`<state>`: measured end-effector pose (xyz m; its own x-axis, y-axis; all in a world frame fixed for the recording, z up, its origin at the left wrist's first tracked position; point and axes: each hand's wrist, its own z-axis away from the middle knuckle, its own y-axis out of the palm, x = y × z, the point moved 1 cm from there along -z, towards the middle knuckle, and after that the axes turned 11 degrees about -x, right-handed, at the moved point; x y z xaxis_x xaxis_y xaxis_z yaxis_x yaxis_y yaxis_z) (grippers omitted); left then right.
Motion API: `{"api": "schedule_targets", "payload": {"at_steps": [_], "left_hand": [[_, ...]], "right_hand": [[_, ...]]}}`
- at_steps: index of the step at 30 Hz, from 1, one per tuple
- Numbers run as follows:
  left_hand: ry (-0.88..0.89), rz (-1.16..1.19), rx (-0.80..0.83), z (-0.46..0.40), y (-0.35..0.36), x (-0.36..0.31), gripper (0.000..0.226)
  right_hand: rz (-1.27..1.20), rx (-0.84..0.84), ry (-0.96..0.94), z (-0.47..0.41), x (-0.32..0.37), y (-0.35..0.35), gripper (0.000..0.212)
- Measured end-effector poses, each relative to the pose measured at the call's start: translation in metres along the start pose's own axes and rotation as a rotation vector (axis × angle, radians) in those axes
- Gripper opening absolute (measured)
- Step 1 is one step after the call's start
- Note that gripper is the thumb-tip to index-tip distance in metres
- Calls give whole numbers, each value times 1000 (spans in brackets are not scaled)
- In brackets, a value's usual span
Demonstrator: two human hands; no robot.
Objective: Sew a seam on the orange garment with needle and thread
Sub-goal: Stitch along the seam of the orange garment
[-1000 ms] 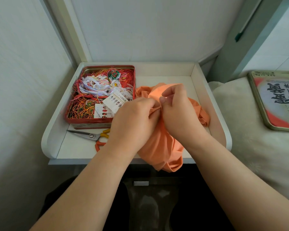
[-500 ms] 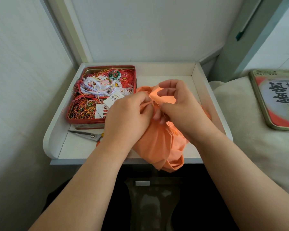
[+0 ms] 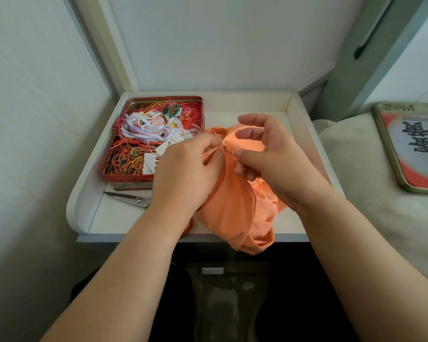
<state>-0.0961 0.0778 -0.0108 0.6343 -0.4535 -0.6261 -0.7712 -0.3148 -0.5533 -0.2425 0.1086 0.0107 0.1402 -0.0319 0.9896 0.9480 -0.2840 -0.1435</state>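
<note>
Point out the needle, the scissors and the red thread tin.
needle (image 3: 224, 148), head view: on its thin shaft between the two hands.
scissors (image 3: 126, 197), head view: on the metal blades.
red thread tin (image 3: 126, 178), head view: on its near wall.

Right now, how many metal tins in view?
2: the red tin full of tangled threads sits on the white tray at left; a closed printed tin lies on the cream blanket at right.

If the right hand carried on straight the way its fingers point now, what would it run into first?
Its fingers point left, so the right hand would probably meet the bunched orange garment and needle first, then the left hand gripping that fold. Depth is hard to judge from above.
</note>
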Motion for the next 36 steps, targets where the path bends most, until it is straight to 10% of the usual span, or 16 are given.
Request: {"api": "schedule_targets", "payload": {"at_steps": [16,36], "left_hand": [[37,-30,-54,1,2,-2,4],[-18,211,281,8,9,-8,9]], "right_hand": [[539,-29,-191,-3,-10,-1,31],[278,12,43,-8,-3,-12,41]]}}
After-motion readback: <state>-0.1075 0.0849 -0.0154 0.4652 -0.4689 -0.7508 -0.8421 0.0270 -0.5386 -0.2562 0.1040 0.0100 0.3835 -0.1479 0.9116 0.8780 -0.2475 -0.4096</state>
